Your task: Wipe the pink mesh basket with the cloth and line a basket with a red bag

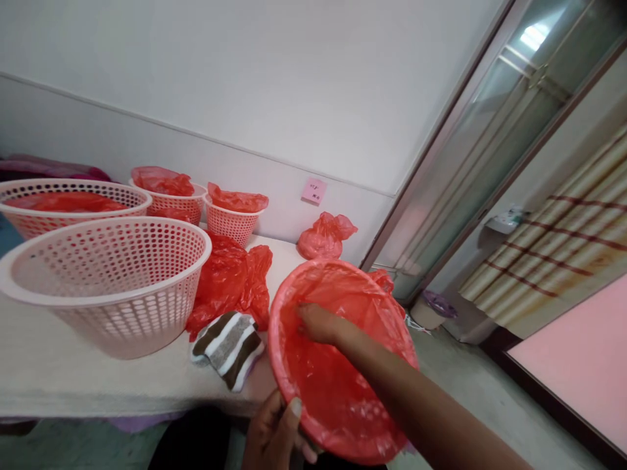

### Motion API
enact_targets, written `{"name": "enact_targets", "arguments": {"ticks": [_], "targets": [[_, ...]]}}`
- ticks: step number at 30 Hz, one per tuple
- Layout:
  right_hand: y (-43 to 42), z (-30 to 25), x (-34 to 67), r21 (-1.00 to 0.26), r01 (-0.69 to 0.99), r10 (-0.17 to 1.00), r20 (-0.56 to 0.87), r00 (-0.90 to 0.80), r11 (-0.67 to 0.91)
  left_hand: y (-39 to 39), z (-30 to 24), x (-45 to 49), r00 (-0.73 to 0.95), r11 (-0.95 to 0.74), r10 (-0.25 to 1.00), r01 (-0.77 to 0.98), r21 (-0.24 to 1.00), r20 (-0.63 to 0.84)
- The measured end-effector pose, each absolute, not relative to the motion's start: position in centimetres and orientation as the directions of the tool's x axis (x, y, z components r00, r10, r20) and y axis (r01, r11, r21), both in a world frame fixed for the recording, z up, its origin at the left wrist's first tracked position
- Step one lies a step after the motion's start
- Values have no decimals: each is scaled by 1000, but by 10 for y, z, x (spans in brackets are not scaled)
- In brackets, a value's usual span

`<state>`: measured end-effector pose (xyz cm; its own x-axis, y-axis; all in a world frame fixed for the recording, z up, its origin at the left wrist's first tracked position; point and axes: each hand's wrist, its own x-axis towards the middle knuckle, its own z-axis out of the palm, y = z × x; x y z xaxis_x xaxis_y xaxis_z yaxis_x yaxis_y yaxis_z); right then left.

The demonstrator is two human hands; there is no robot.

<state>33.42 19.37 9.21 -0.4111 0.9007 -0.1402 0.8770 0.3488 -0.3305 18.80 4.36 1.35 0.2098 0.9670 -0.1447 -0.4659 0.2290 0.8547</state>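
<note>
A round basket lined with a red plastic bag is tilted toward me at the table's front edge. My left hand grips its lower rim, thumb over the edge. My right hand reaches inside the basket and presses on the red liner near the far left wall, fingers curled against the plastic. A striped brown and white cloth lies on the table just left of the basket.
A large empty pink perforated basket stands at left, with three more bag-lined baskets behind. Loose red bags lie mid-table; a tied red bag sits by the wall. A glass door is at right.
</note>
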Motion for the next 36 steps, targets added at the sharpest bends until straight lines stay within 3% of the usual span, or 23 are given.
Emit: {"name": "enact_targets", "arguments": {"ticks": [6,9,12,17,21,24,28,31,36], "targets": [[129,162,370,-229,917,945,53,-322,325,82,37,167,137,256,967,-547,797,-217],[93,175,380,-248,932,963,21,-268,265,93,42,161,108,232,971,-624,746,-212],[68,175,383,-200,958,973,-54,-223,208,99,40,161,109,223,974,-649,727,-201],[45,162,384,-104,980,984,69,-163,170,104,39,161,61,187,978,-670,718,-198],[35,154,384,-91,966,966,119,-229,240,112,45,158,43,168,981,-677,716,-190],[40,148,387,-8,960,952,132,-276,279,122,50,160,41,151,985,-677,720,-168],[60,139,398,148,952,949,133,-286,266,137,60,164,89,151,988,-653,742,-123],[76,133,407,172,964,957,175,-231,201,141,61,166,144,169,984,-601,781,-102],[88,129,404,225,971,970,210,-125,76,126,11,164,150,186,979,-373,909,-139]]}}
